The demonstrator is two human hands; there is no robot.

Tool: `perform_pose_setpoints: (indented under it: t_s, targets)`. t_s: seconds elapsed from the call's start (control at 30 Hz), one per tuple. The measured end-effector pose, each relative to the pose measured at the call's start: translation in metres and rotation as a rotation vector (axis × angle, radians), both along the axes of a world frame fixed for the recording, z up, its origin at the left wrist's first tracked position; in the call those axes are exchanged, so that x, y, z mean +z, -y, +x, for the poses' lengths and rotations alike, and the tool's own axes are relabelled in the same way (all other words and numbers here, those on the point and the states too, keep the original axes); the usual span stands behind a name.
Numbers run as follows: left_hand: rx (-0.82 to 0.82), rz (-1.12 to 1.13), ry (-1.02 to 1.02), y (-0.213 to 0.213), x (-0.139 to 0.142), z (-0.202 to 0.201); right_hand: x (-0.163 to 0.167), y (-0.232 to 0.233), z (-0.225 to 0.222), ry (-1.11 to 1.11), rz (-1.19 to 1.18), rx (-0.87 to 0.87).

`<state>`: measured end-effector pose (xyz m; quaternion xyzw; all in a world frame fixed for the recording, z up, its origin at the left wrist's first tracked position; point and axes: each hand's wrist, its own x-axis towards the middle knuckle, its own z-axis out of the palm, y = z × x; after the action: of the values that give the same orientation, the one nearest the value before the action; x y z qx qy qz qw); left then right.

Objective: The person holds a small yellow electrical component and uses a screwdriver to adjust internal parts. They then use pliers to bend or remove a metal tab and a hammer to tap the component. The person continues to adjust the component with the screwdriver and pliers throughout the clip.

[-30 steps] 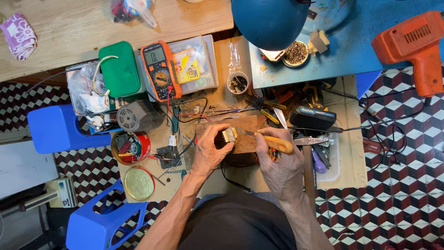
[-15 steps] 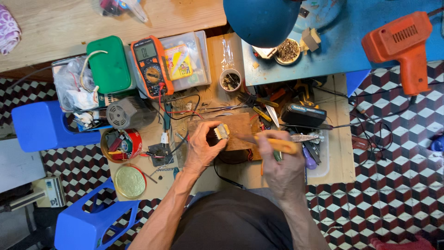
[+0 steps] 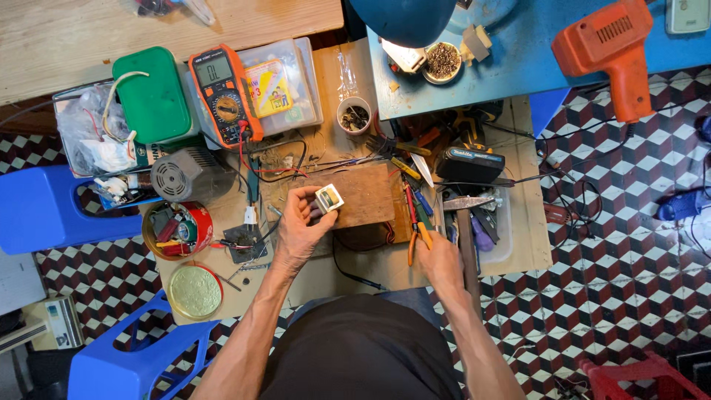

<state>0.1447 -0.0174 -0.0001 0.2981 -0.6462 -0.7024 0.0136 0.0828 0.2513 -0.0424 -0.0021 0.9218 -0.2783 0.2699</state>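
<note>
Tin (image 3: 178,230) apparently holding tools; cup (image 3: 355,116) of bits.

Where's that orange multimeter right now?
In the head view, the multimeter lies at upper left of the bench, between the green lid and a clear plastic box.

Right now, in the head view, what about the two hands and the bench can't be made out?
- Left hand: holds a small square part over the wooden block; too small to identify.
- Right hand: its fingers curl by the orange-handled pliers and the hammer; whether it grips either is unclear.
- Small cup: contents too small.
- Blue lamp shade: cut off by the top edge, hides the bench beneath.
</note>
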Motion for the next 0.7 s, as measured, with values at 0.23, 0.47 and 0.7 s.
perform_pose_setpoints:
  t_s: [0.23,0.47,0.7]
  targets:
    - [-0.028,0.069,-0.03,0.007,-0.002,0.001,0.006,0.033,-0.001,-0.174,0.104,0.039]
    - [-0.046,0.098,-0.052,0.011,-0.003,-0.002,0.012,0.051,-0.02,-0.157,0.323,0.188]
    - [-0.065,0.063,-0.033,0.011,-0.001,0.0,0.012,0.048,-0.023,-0.136,0.326,0.176]
